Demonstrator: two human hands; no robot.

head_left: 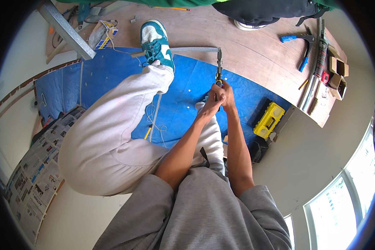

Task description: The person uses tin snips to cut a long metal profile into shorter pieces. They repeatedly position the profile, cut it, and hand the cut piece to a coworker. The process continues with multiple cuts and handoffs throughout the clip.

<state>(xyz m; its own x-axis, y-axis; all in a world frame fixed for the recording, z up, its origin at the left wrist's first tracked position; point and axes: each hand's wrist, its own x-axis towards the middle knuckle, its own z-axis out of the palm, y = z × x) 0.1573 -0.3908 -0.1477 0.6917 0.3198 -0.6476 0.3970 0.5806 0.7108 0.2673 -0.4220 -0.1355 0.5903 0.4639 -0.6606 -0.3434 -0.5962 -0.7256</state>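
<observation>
- Wearing a soft grey shirt (206, 200) and loose, creased, pale cloth trousers (112, 112), nearest the camera.
- Wrapping the fingers of the left hand (213, 100) and right hand (228, 97), close together, round the handles of a slim plier-like tool (219, 71); hiding most of the grips.
- Pointing the tool's narrow metal head away from the body, just beyond the fingers.
- Meeting that head, past the fingertips, with the right end of a thin, straight, grey metal strip (196, 49).
- Crossing the strip farther left with a teal-and-white lace-up shoe (156, 43).
- Spreading beneath, a wrinkled, glossy blue plastic sheet (181, 87); bearing a boxy yellow case (269, 121) of hard plastic to the right.
- Stretching beyond, a smooth, pinkish-brown wooden board (254, 52); carrying a blue-handled tool (308, 51) and, near the right edge, open brown cardboard boxes (338, 68).
- Slanting in at upper left, a dull, square-edged metal bar (68, 31).
</observation>
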